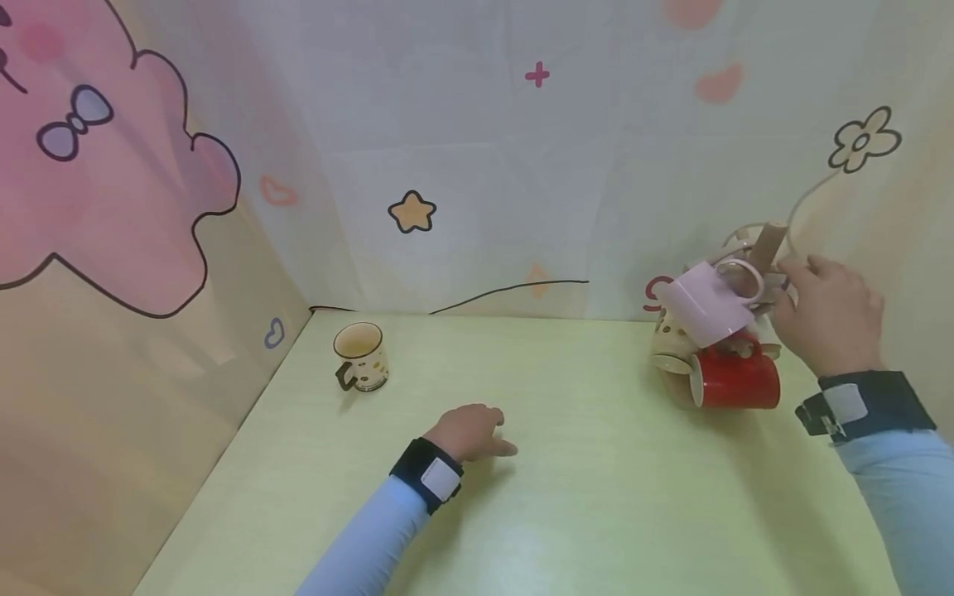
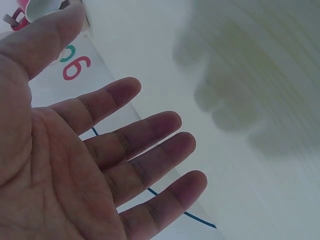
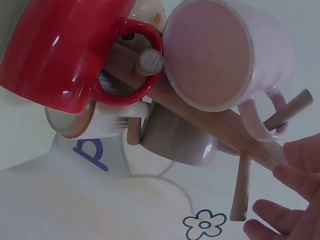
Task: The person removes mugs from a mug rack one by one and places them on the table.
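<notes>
In the head view my right hand (image 1: 831,319) is at the top of a wooden mug tree (image 1: 769,246). In the right wrist view its thumb and forefinger pinch the end of the post; the other fingers (image 3: 275,216) are spread. A lilac mug (image 1: 708,305) hangs by its handle on an upper peg, a red mug (image 1: 741,379) on a lower one. Behind them hang a grey mug (image 3: 180,135), a ribbed white mug (image 3: 107,122) and a cream patterned mug (image 1: 673,338). My left hand (image 1: 468,432) hovers over the table, fingers extended, holding nothing.
A cream mug with a dark handle and spots (image 1: 361,356) stands upright at the table's back left. The pale green table (image 1: 566,488) meets a printed cloth backdrop (image 1: 477,149) behind and at the sides. One lower-lying peg (image 3: 241,187) carries no mug.
</notes>
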### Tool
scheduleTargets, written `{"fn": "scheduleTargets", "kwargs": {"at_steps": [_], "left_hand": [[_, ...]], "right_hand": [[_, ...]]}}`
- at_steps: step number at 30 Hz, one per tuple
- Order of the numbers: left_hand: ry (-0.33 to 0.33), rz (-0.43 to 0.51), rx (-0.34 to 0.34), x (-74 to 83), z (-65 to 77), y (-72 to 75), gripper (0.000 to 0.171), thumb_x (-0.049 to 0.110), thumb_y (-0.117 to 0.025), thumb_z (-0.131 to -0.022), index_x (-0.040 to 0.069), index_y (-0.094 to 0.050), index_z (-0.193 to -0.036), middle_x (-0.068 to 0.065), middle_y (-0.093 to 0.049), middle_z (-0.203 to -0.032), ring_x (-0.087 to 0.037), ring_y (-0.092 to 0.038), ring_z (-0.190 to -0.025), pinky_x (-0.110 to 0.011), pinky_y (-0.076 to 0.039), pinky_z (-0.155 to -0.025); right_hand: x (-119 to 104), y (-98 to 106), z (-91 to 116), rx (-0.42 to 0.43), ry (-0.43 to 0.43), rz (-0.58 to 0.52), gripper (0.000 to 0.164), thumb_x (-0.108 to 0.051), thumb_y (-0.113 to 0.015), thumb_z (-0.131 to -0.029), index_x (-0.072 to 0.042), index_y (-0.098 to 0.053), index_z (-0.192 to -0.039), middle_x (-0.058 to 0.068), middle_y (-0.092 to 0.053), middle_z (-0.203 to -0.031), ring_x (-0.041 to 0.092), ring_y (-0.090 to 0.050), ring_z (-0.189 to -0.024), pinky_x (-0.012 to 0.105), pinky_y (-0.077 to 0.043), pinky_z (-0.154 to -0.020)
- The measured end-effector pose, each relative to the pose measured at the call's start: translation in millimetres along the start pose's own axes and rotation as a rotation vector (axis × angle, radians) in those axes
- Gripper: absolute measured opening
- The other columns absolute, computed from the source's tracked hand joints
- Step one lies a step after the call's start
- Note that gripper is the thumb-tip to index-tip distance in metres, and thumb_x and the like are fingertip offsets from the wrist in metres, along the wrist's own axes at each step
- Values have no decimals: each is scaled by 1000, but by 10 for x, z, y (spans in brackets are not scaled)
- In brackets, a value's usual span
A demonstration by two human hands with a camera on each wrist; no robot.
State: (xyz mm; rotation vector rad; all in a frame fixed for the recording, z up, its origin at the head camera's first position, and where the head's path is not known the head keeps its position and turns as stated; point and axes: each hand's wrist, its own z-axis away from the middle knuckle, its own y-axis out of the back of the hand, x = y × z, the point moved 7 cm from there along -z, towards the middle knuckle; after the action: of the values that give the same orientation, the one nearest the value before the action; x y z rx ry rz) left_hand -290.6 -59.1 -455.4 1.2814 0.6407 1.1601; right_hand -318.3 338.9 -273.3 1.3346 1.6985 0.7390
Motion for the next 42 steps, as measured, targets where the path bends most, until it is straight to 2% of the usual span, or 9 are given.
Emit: {"fn": "scheduleTargets", "kwargs": {"at_steps": [5,8,12,15,17,20,24,30,42], "left_hand": [[4,9,3,-8,11,10,54,48,-69,-90,9,-62,-127,-7,-66,-114,-19,-61,-98,-38,-52,-86],[3,16,8,-9,19,27,54,47,-70,-89,9,-63,-126,-7,-67,-114,-19,-62,-98,-38,-52,-86],[2,16,11,-9,22,41,54,47,-69,-90,9,-62,-127,-7,-67,-116,-20,-62,-101,-38,-52,-87],[-3,14,14,-6,22,50,53,46,-69,-90,8,-63,-127,-7,-67,-116,-20,-62,-101,-38,-52,-88],[-4,14,16,-3,21,55,53,46,-69,-90,8,-63,-127,-7,-67,-116,-19,-62,-101,-38,-51,-88],[-3,19,15,-4,20,49,53,46,-69,-90,8,-63,-127,-7,-67,-117,-20,-62,-102,-38,-51,-88],[1,26,13,-2,23,43,53,46,-69,-90,8,-63,-127,-7,-67,-117,-20,-62,-103,-38,-51,-88],[-3,17,16,10,44,61,52,46,-69,-90,8,-63,-126,-7,-67,-115,-20,-62,-100,-38,-52,-87],[0,27,12,-1,57,30,53,46,-69,-90,8,-63,-127,-7,-67,-115,-19,-62,-100,-38,-52,-87]], "right_hand": [[-62,19,-18,9,-27,-3,47,-26,-46,-102,4,-48,-138,40,-36,-141,60,-29,-131,76,-21,-97],[-141,46,-57,5,-46,12,52,-36,-49,-102,5,-52,-135,40,-42,-135,60,-34,-126,75,-25,-96],[-281,58,-129,-34,-48,39,61,-52,-48,-99,5,-67,-110,30,-60,-94,49,-52,-91,60,-44,-69],[-372,34,-196,-77,-52,66,68,-59,-42,-98,2,-65,-80,17,-55,-62,38,-50,-62,46,-37,-48],[-410,-5,-236,-119,-79,106,72,-62,-37,-98,1,-60,-70,14,-51,-55,36,-50,-55,44,-37,-48],[-445,-69,-298,-176,-130,183,80,-66,-30,-97,4,-59,-70,16,-50,-55,38,-52,-57,51,-43,-57],[-442,-130,-345,-241,-163,200,82,-63,-26,-98,10,-60,-87,20,-53,-60,42,-54,-62,57,-47,-64],[-459,-141,-372,-234,-181,212,72,-52,-26,-101,10,-57,-83,22,-51,-63,40,-52,-60,44,-41,-52],[-438,-225,-393,-226,-141,219,66,-43,-27,-104,12,-57,-85,24,-52,-65,39,-52,-57,45,-43,-48]]}}
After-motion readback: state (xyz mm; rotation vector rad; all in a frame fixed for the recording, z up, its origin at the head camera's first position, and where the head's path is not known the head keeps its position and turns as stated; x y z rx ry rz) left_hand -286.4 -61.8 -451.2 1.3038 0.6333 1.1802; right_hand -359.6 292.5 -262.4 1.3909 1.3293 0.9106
